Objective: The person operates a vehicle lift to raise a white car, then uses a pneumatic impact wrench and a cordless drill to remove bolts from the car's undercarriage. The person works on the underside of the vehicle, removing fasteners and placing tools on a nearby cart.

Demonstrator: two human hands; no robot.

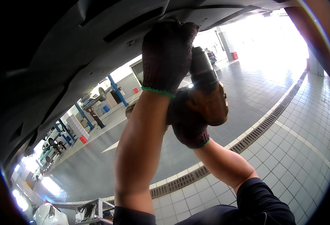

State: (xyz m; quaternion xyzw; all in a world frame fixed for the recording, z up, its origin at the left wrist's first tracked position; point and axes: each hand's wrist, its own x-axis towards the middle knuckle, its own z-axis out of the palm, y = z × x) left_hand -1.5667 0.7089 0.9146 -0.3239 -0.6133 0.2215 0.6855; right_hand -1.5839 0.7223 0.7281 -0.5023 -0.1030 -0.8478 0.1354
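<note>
Overhead spreads the dark underbody panel (97,41) of a raised car. My left hand (166,58), in a dark knit glove with a green cuff, reaches up against it with fingers curled. A small metal piece (178,20) shows at the fingertips; what the fingers enclose is hidden. Below and to the right, my right hand (191,129), gloved alike, grips the handle of a worn orange-brown and black cordless power driver (210,93). Its nose points up toward the panel, beside the left hand. The driver's tip and the handle are largely covered by my gloves and left forearm.
A long floor drain grate (247,140) curves across the tiled floor. Blue lift posts (118,90) with raised cars stand at the left, where a person in dark clothes (96,117) stands. A metal frame cart (91,210) and a white car (50,214) are at lower left.
</note>
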